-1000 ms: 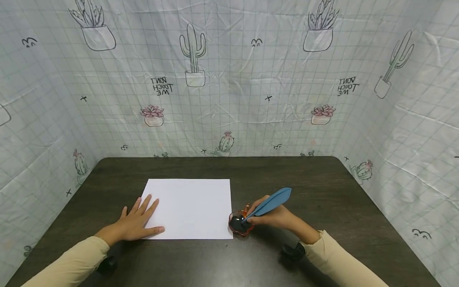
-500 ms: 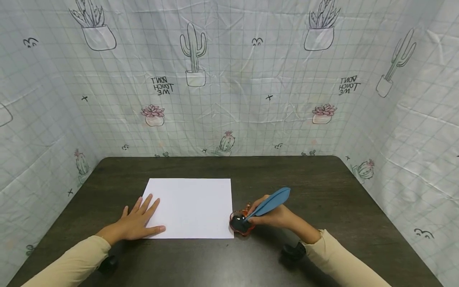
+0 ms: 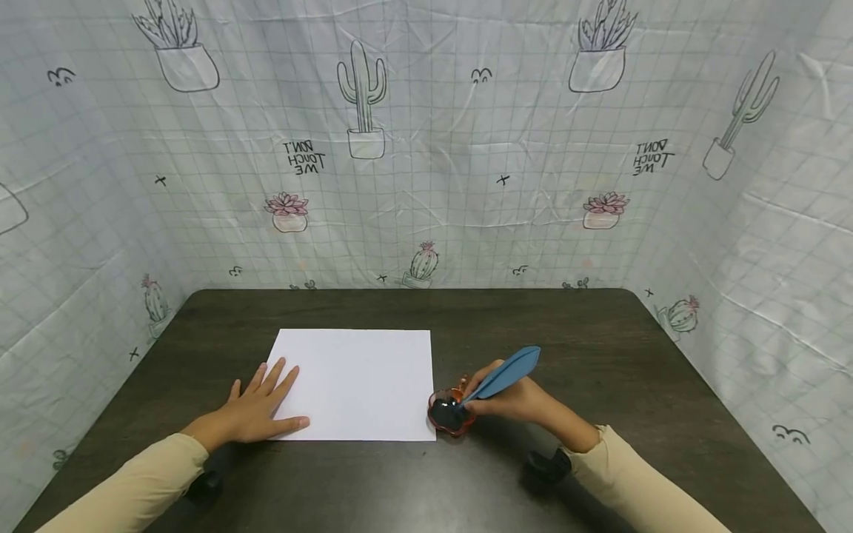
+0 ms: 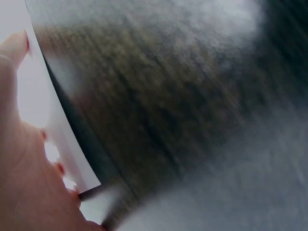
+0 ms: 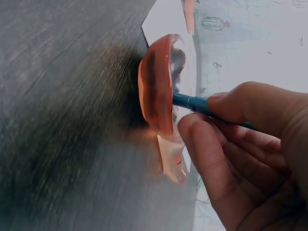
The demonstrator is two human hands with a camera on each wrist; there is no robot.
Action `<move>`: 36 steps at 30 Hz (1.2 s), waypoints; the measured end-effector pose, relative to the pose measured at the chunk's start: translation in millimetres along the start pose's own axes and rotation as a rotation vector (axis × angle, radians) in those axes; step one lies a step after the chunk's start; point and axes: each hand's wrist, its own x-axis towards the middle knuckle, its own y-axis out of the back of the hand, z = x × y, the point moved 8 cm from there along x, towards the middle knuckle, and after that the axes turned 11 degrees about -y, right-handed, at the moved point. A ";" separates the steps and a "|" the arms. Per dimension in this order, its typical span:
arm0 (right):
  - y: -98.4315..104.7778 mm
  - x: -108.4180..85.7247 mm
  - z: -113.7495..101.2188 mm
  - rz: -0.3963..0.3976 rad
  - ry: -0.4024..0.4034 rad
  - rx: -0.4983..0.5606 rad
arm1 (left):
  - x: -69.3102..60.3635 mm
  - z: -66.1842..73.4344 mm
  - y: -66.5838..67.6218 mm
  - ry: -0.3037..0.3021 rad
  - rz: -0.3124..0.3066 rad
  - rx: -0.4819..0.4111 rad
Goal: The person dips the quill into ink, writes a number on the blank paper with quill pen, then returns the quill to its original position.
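Note:
A sheet of white paper (image 3: 360, 385) lies on the dark table. My left hand (image 3: 256, 416) rests on its left edge with the fingers spread and straight. Just off the paper's right edge stands a small translucent orange dish (image 5: 156, 91) with a handle (image 5: 174, 163), holding dark liquid (image 3: 446, 411). Between thumb and fingers, my right hand (image 3: 509, 398) pinches a blue feather pen (image 3: 512, 372). The pen slants, its lower end inside the dish's rim and its plume up to the right. The dish wall hides the tip in the right wrist view.
Dark wood-grain table (image 3: 533, 318) surrounds the paper and dish. A white grid-patterned cloth (image 3: 440, 148) with cactus drawings hangs behind and along both sides. A black wrist device (image 3: 548, 468) sits under the right sleeve.
The head view has shifted slightly. The feather pen's lower end has moved a little toward the right side of the dish. My left hand stays on the paper.

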 end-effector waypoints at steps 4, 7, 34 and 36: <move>-2.4 -0.9 -2.2 -0.011 0.021 0.020 | 1.3 -1.6 -0.5 -0.002 0.006 0.004; -4.1 -0.6 -3.6 0.002 0.054 0.043 | 1.3 -1.8 -1.1 -0.002 0.005 0.000; -4.6 2.8 -2.8 0.082 -0.064 -0.039 | 0.2 -0.5 -0.5 -0.016 0.000 -0.005; -2.8 1.6 -2.4 0.088 -0.082 -0.058 | -0.5 0.1 0.2 -0.011 0.000 -0.012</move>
